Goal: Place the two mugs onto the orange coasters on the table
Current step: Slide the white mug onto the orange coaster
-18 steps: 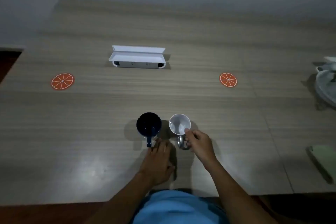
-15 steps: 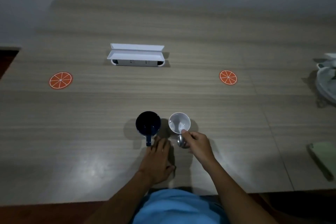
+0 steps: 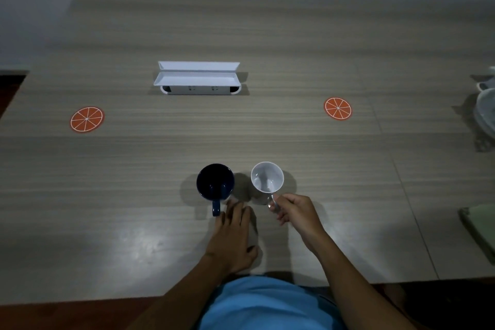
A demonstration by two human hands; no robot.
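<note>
Two mugs are seen side by side near the front middle of the table, close together but apart. The dark blue mug stands upright on the left, its handle turned toward the person; its inside is too dark for any contents to be made out. The white mug is on the right and is seen tilted, its mouth turned toward the camera; nothing is seen inside it except a pale reflection. Its handle is gripped by the curled fingers of the right hand. The left hand is laid flat on the table with the fingers spread narrowly; nothing is held, and its fingertips lie just beside the blue mug's handle. Whether the handle is touched cannot be told.

Both orange coasters are bare. The left coaster lies well apart from the mugs toward the table's left edge, and the right coaster lies farther back on the right. Between them, farther back, a white socket box with a raised lid is set in the table. White dishes are partly seen at the right edge.
</note>
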